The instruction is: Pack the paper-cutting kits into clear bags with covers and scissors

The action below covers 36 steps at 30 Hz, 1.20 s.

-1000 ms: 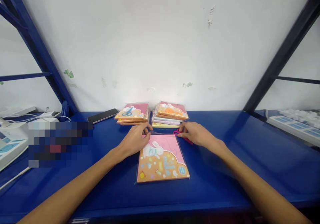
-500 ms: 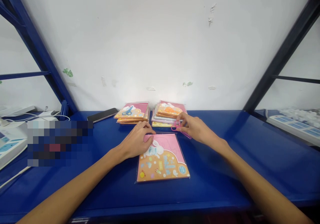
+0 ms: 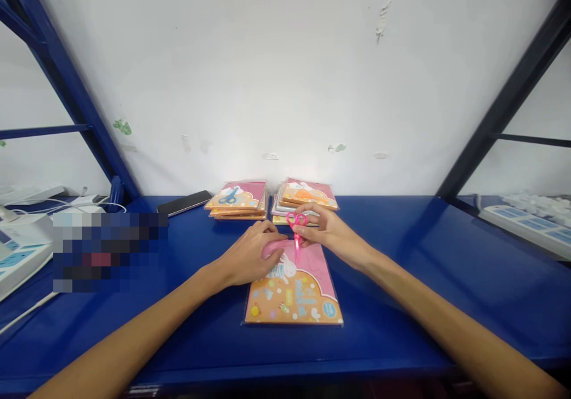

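My right hand [image 3: 332, 232] pinches small pink scissors [image 3: 297, 241] above the upper part of a booklet in clear plastic wrap [image 3: 294, 304]. Their blades point down toward its pink area; I cannot tell whether they touch it. The booklet lies flat, with a white rabbit on a pink and orange cover. My left hand [image 3: 250, 256] rests on its upper left corner, thumb and index finger apart, and hides that corner.
Two stacks of similar booklets stand by the wall: blue scissors [image 3: 229, 197] show on the left stack [image 3: 250, 192], orange ones [image 3: 310, 195] on the right stack [image 3: 328, 192]. A black phone [image 3: 185, 203], power strips and white cables lie at the sides of the blue table [image 3: 401, 327].
My right hand has brought the pink scissors leftward from beside the booklet to over its top part, turning the blades downward. My left hand stays on the corner, shifted slightly right.
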Each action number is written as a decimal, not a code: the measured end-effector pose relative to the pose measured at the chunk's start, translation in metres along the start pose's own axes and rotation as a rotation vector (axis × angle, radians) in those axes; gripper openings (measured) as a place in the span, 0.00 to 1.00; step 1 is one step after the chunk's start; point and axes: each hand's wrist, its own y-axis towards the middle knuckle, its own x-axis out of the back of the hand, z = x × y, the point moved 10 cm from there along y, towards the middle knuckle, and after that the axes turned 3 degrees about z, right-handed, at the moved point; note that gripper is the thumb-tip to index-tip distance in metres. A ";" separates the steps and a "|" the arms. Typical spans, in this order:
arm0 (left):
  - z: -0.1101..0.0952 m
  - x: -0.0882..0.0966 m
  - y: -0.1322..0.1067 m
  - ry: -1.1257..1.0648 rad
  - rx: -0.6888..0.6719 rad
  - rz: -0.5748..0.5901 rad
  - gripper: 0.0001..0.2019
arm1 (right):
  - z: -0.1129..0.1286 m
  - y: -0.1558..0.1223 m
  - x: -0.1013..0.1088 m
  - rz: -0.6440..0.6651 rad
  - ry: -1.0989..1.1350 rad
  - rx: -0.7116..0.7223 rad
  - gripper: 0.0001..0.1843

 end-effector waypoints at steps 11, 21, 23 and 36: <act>0.001 0.003 0.000 0.003 0.006 -0.032 0.14 | -0.011 0.002 0.025 -0.211 -0.401 0.077 0.18; -0.002 0.005 -0.002 0.040 -0.054 -0.089 0.14 | -0.028 0.005 0.040 -0.356 -0.247 0.048 0.23; -0.005 0.006 -0.002 0.061 -0.065 -0.094 0.14 | -0.031 0.006 0.041 -0.356 -0.244 0.048 0.23; -0.008 0.003 -0.001 0.072 -0.058 -0.042 0.13 | -0.032 0.007 0.040 -0.343 -0.211 0.046 0.24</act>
